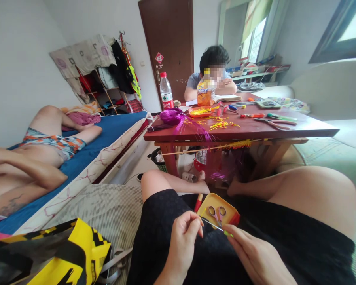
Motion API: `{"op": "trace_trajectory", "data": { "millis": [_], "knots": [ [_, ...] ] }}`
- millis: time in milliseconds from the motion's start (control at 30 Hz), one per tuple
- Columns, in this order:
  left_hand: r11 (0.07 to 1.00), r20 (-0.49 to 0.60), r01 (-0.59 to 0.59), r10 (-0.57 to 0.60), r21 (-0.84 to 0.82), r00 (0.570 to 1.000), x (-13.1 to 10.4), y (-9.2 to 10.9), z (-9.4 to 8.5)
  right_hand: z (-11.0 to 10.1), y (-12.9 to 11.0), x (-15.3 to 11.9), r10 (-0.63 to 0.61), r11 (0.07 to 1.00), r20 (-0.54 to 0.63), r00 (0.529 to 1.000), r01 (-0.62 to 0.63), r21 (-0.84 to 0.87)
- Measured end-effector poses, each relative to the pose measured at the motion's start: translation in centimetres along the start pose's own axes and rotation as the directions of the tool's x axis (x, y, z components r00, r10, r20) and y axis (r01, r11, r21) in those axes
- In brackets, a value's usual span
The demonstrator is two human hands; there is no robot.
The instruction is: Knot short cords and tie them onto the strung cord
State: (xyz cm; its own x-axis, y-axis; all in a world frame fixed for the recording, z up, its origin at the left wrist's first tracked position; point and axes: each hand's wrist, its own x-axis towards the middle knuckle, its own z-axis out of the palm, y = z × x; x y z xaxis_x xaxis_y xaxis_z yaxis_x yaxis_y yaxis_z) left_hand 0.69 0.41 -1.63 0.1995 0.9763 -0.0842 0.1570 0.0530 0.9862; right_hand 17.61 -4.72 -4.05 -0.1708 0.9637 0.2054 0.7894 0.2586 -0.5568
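My left hand (185,231) is closed in a pinch above my lap, with a small yellow strip (203,213) at its fingertips. In my right hand (249,247) is a thin metal-shafted tool (213,224) with a bright green handle, mostly covered by the fingers. Its shaft reaches across to the fingertips of my left hand, where the tip is hidden. Just beyond both hands, a yellow tray (229,202) rests on my lap with pink-handled scissors (217,213) in it. Beside the tray lies a red tube-shaped item (198,202).
A dark red table (178,134) ahead bears yellow strips (224,124), purple strands (174,116), pliers (274,123) and a water bottle (166,91). One person (215,59) leans on its far side. Another person (44,158) lies on the bed at left. A yellow-black bag (74,253) is near left.
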Motion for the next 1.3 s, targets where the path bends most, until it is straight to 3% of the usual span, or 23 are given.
{"op": "trace_trajectory", "data": {
  "millis": [533, 633, 733, 833, 900, 967, 1033, 1100, 1167, 1233, 1300],
  "knots": [
    [0.998, 0.016, -0.02, 0.019, 0.059, 1.0, -0.1, 0.0, 0.0, -0.1, -0.1, 0.1, 0.049, 0.999, 0.057, 0.997, -0.05, 0.021],
    [0.989, 0.001, -0.05, 0.051, 0.137, 0.999, -0.2, 0.4, -0.1, -0.1, 0.1, -0.1, 0.075, 0.994, 0.059, 0.995, -0.079, 0.077],
    [0.97, -0.015, -0.072, 0.078, 0.231, 0.997, -0.4, 0.9, 0.0, 0.1, 0.1, -0.1, 0.13, 0.962, 0.034, 0.991, -0.134, 0.237],
    [0.956, 0.058, -0.083, 0.069, 0.283, 0.996, -0.7, 1.1, 0.7, 0.3, -0.6, 0.4, 0.266, 0.803, 0.002, 0.964, -0.223, 0.553],
    [0.958, 0.154, -0.091, 0.05, 0.272, 0.987, -0.9, 1.1, 1.3, 0.4, -1.2, 1.0, 0.345, 0.578, 0.091, 0.934, -0.288, 0.764],
    [0.963, 0.218, -0.099, 0.043, 0.252, 0.975, -1.1, 1.2, 1.6, 0.5, -1.6, 1.6, 0.352, 0.346, 0.228, 0.908, -0.353, 0.869],
    [0.961, 0.275, -0.121, 0.05, 0.248, 0.96, -0.9, 1.4, 1.2, 0.4, -1.7, 2.2, 0.338, 0.207, 0.3, 0.892, -0.382, 0.901],
    [0.943, 0.371, -0.146, 0.025, 0.301, 0.928, 0.1, 1.6, 0.1, -0.3, -1.5, 2.5, 0.338, 0.179, 0.274, 0.901, -0.347, 0.921],
    [0.888, 0.416, -0.143, -0.058, 0.437, 0.908, 2.2, 1.6, -1.3, -1.5, -0.9, 2.8, 0.346, 0.223, 0.188, 0.919, -0.275, 0.935],
    [0.778, 0.205, -0.055, -0.096, 0.625, 0.974, 5.0, 0.9, -2.3, -2.8, -0.1, 2.9, 0.374, 0.285, 0.091, 0.923, -0.208, 0.936],
    [0.72, 0.125, 0.001, -0.122, 0.693, 0.985, 7.8, -0.5, -2.3, -4.0, 0.6, 3.0, 0.417, 0.322, 0.018, 0.909, -0.167, 0.932]
  ]
}}
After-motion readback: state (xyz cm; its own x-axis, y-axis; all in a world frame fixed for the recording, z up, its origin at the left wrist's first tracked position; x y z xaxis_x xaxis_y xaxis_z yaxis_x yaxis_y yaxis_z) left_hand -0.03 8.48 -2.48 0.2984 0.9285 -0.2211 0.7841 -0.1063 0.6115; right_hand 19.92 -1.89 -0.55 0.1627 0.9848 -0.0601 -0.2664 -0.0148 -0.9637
